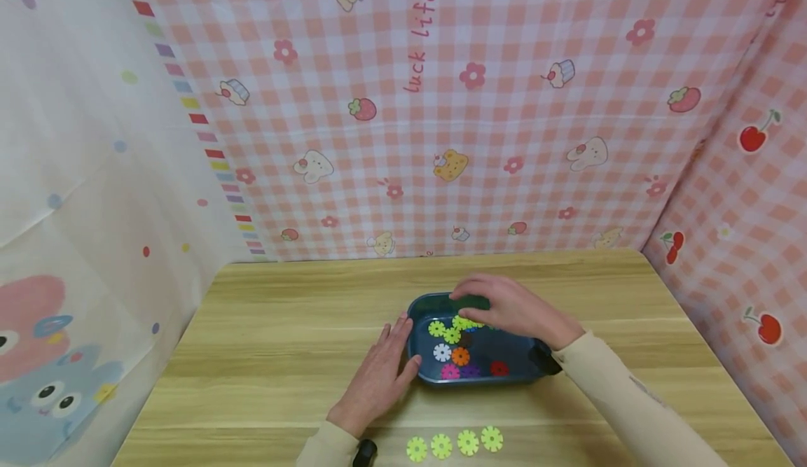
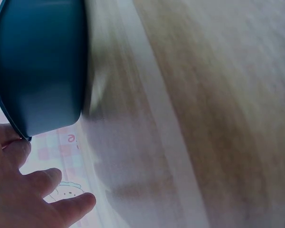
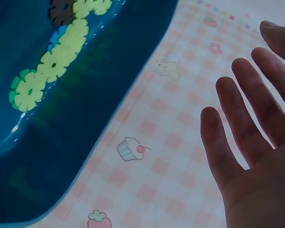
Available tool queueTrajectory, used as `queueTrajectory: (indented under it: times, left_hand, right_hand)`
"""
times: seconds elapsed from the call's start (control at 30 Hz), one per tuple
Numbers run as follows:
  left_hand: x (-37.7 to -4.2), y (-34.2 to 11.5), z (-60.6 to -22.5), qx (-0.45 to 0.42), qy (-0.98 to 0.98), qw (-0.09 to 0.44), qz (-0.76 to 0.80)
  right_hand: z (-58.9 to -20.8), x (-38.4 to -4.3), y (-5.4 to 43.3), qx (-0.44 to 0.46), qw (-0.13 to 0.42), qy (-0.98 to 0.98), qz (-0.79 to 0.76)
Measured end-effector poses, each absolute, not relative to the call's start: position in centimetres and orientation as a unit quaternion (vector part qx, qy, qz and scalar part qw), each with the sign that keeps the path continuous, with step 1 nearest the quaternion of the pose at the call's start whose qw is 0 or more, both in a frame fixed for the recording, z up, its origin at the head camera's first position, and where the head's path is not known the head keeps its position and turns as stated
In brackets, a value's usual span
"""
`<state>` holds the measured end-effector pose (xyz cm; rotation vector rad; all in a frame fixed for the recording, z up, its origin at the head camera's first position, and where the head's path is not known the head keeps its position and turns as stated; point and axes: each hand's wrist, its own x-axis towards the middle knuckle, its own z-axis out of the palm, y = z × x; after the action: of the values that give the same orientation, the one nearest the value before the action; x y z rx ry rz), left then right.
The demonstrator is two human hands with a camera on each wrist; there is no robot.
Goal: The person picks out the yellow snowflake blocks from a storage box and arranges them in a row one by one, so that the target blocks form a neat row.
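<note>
A dark blue plastic tray [image 1: 482, 362] sits on the table with small notched snowflake discs inside. Among them are yellow-green discs [image 1: 436, 328], a white disc [image 1: 442, 352], an orange disc [image 1: 461, 356], a pink disc [image 1: 450, 372] and a red disc [image 1: 499, 368]. My left hand [image 1: 375, 376] rests its fingers against the tray's left rim. Over the tray's back right part hovers my right hand [image 1: 513, 306]. In the right wrist view its fingers [image 3: 235, 123] are spread and hold nothing. Along the tray's side there, yellow-green discs [image 3: 53, 65] lie in a line.
Several yellow-green discs [image 1: 441, 446] lie in a row near the table's front edge. The wooden table [image 1: 271, 355] meets a pink checkered cloth [image 1: 403, 208] behind, with cloth walls on both sides.
</note>
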<state>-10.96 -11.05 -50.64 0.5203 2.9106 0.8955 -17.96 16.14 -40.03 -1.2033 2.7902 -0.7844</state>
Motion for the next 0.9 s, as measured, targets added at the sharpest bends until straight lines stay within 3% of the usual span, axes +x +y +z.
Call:
queueTrajectory:
  times: [0.57,0.9]
  left_hand:
    - [-10.9,-11.0,-50.5,0.166,0.942,0.030,0.290]
    - [-10.9,-11.2,-50.7,0.170,0.943,0.027,0.286]
  right_hand:
    - [-43.7,-20.6,14.3,-0.413,0.080,0.878,-0.228]
    - [-45.9,-21.2,14.0,-0.375,0.138,0.892,-0.211]
